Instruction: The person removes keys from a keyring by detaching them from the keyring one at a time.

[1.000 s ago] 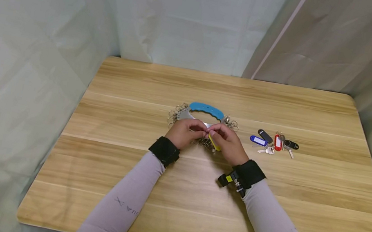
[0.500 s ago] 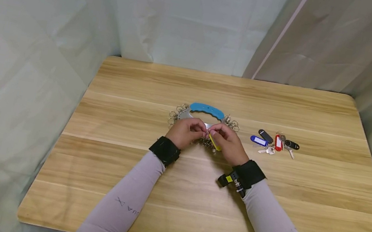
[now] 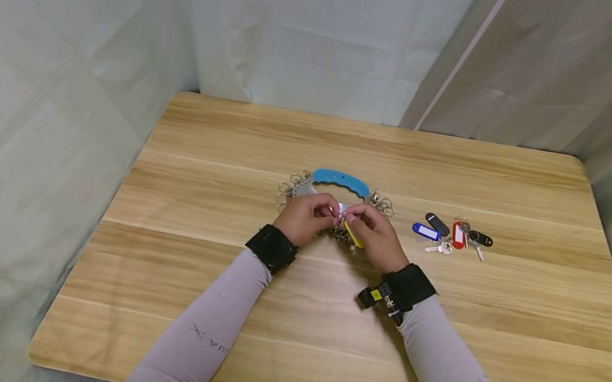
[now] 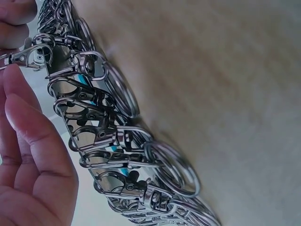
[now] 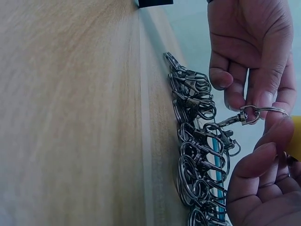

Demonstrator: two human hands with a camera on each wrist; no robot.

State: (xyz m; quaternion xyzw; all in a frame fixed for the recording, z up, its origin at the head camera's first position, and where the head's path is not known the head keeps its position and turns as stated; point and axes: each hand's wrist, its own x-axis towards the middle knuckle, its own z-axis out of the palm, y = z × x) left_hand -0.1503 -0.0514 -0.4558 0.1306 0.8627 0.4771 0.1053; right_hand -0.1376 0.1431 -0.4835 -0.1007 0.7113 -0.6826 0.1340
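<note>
A metal key holder plate with a blue handle (image 3: 341, 181) lies on the table, its edges hung with several snap hooks (image 4: 96, 94) and split rings (image 5: 188, 181). Over its near edge, my left hand (image 3: 304, 218) pinches the key ring (image 5: 273, 109) of one hook, close to its swivel. This snap hook (image 5: 230, 120) is stretched out from the plate's edge. With thumb and fingers, my right hand (image 3: 376, 236) pinches a yellow key tag (image 3: 355, 235) at the same ring. The fingers partly hide the tag, and I cannot tell whether it is threaded on.
To the right on the wooden table (image 3: 189, 293) lie a blue key tag (image 3: 426, 231), a red key tag (image 3: 458, 235) and two black key tags (image 3: 437, 224), with keys (image 3: 439, 247) beside them. Curtains (image 3: 334, 32) hang behind the table's far edge.
Both hands stay in nearly the same place; only slight finger movement shows at the ring. The tags on the right lie unmoved.
</note>
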